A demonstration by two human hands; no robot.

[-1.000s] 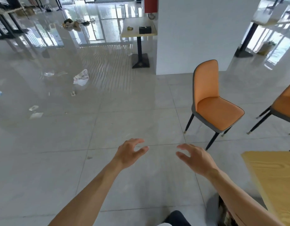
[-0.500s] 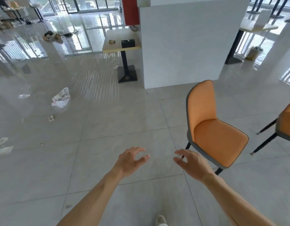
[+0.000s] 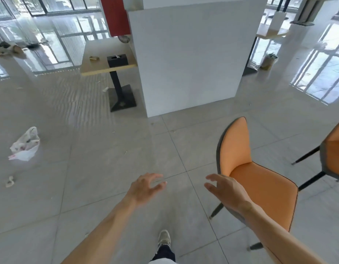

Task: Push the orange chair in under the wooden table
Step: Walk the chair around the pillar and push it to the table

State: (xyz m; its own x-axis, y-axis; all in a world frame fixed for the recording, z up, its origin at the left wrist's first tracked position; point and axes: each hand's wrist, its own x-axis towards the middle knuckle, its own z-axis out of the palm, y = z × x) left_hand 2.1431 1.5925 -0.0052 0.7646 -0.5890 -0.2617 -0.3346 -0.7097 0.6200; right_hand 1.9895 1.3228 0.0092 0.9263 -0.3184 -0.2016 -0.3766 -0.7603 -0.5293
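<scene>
Both hands are stretched forward over the grey floor with fingers spread and loosely bent, holding nothing. The left hand is at 6 o'clock, well apart from the chair. The right hand overlaps the orange chair at 4 o'clock; whether it touches the chair I cannot tell.

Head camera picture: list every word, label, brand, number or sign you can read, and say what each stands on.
None can be read.
Plastic bag on the floor: reddish print, too blurred to read.
Black box on the far table: no lettering visible.
Orange chair: no label visible.
</scene>
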